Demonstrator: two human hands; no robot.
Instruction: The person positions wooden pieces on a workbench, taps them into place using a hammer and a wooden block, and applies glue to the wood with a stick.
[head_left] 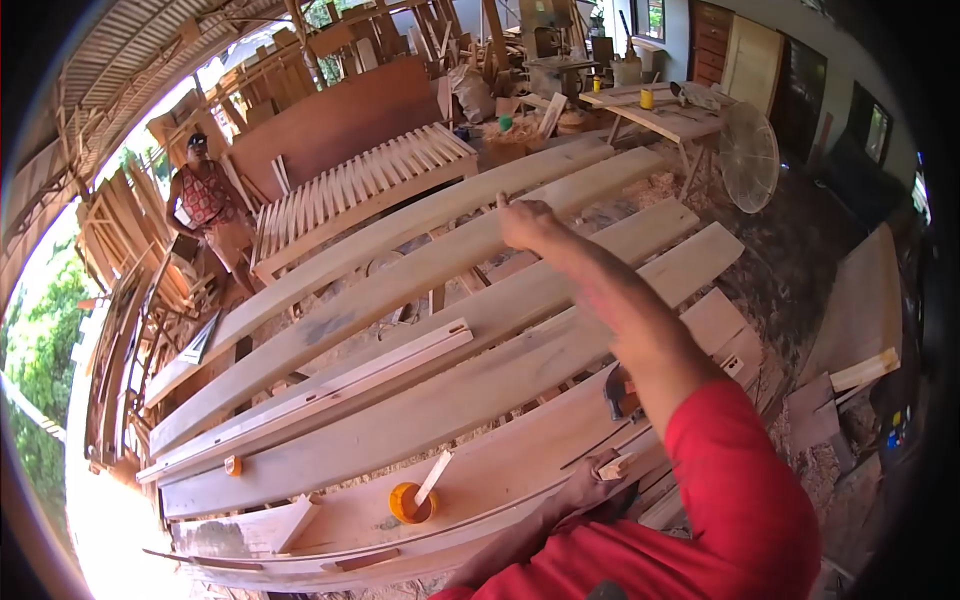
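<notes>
This is a woodworking shop under a corrugated roof (130,60), with green foliage (45,310) visible past an open side. The slatted wooden frame (365,195) looks like furniture being built. In front of it lie long planks (400,405) in rows, some with an orange tub (405,502) resting among them, a stick of wood standing in it. Left of the frame, loose boards (125,225) lean in stacks. Right of it, pale shavings (652,188) litter the floor near a rough wooden desk (690,124) and a caged fan (748,160).
</notes>
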